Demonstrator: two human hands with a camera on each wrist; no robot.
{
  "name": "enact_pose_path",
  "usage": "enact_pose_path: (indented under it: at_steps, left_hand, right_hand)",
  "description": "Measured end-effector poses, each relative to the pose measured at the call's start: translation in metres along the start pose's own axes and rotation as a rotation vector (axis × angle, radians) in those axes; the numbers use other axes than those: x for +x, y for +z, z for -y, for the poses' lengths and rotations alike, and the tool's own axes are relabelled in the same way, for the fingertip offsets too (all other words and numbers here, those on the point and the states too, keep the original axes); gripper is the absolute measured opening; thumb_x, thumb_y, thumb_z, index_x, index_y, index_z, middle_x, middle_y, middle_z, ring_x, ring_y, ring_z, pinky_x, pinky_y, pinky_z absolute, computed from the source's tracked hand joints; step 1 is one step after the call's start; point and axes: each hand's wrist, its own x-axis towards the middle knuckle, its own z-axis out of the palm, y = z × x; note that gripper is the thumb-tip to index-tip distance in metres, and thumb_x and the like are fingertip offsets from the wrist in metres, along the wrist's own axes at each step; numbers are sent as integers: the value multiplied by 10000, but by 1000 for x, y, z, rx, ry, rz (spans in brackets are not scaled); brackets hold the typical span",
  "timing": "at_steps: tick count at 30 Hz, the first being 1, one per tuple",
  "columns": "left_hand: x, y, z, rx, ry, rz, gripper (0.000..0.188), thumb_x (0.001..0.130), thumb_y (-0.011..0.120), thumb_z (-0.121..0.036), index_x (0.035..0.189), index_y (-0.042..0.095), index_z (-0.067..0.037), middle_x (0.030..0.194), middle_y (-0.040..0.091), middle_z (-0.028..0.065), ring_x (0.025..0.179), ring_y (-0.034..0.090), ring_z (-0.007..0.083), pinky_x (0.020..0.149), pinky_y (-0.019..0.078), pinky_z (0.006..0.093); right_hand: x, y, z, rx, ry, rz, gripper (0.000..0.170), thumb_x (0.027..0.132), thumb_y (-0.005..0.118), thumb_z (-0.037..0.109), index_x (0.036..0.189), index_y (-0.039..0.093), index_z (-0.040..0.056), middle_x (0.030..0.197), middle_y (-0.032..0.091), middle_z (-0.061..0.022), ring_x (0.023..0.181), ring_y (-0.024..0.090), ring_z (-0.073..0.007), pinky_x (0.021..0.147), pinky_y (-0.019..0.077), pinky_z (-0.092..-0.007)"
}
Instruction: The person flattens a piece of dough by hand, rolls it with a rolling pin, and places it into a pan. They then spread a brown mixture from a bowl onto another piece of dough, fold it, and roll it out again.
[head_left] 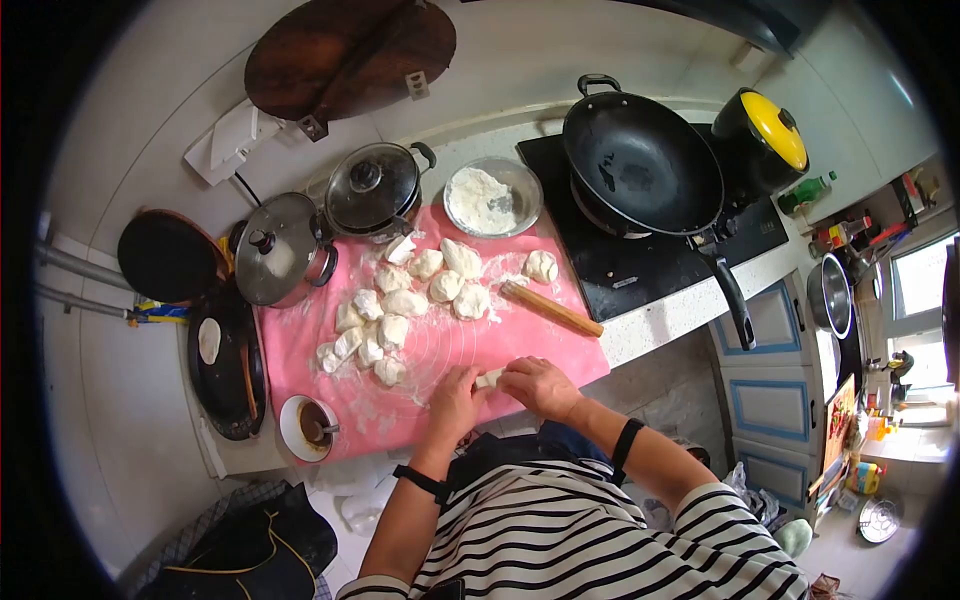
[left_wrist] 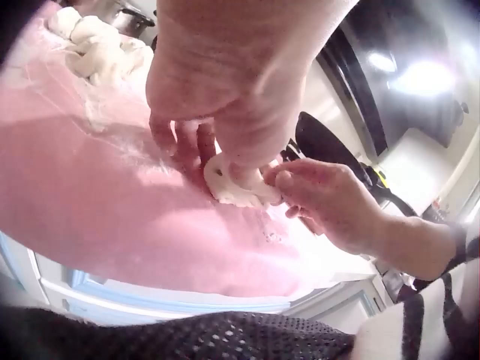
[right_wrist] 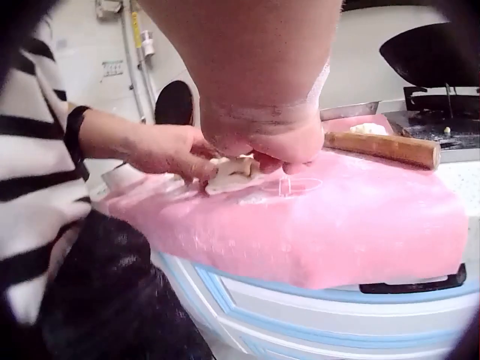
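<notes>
Both hands work on one piece of dough at the near edge of the pink mat. My left hand pinches its left side; my right hand pinches the right side. In the left wrist view the dough looks folded, with a small dark hollow, and the left thumb presses into it. Seen from the right wrist, the dough has an uneven, creased top, and the right fingertips are partly hidden behind the hand. Several floury dough lumps lie farther back on the mat.
A wooden rolling pin lies to the right, near a single dough lump. Behind stand a metal bowl of flour and two lidded pots. A wok sits on the stove. At left are a small bowl and an open pan.
</notes>
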Motion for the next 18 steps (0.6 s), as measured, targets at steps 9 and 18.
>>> enact_pose_path:
  at_steps: [9,18]
  left_hand:
    - [17,16,5,139,-124,-115,293,735,792,-138,971,642,-51,927,628,155,887,621,397,760,491,496]
    - [16,6,13,-66,-95,-106,284,772,758,-124,1038,692,-47,924,664,176,855,634,366,759,506,454]
  right_hand:
    - [26,22,-13,11,342,28,215,812,737,230,1002,684,143,965,646,-93,891,661,-319,767,545,-431]
    - [33,18,-5,66,332,-4,214,836,694,169,1037,677,96,1002,632,-118,942,645,-325,810,540,-409]
